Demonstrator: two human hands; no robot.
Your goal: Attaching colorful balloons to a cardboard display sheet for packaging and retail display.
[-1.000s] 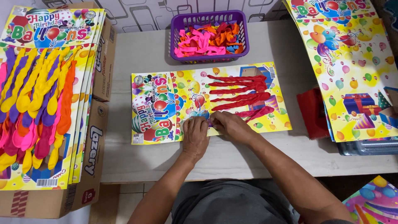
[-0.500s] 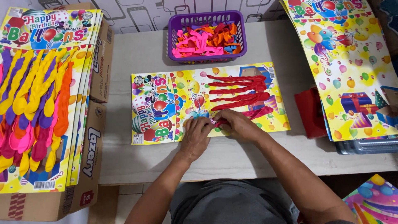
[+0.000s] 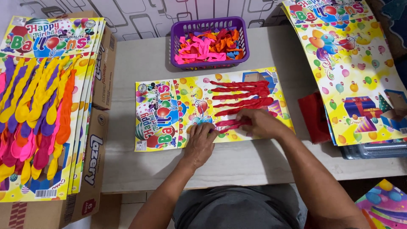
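red balloon (image 3: 231, 124) laid lengthwise along printed card (image 3: 178, 91) – pinched by right hand (image 3: 258, 123); left hand (image 3: 200, 142) pressed flat on card's lower edge.

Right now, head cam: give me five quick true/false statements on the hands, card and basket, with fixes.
1. Both hands rest on the printed card. True.
2. The right hand presses on yellow balloons. False: the red balloons lie under and above it.
3. The purple basket is empty. False: it holds loose pink and orange balloons.
4. The left hand sits at the card's lower edge. True.
5. The filled cards on the cardboard boxes carry only red balloons. False: yellow, purple, orange and pink.
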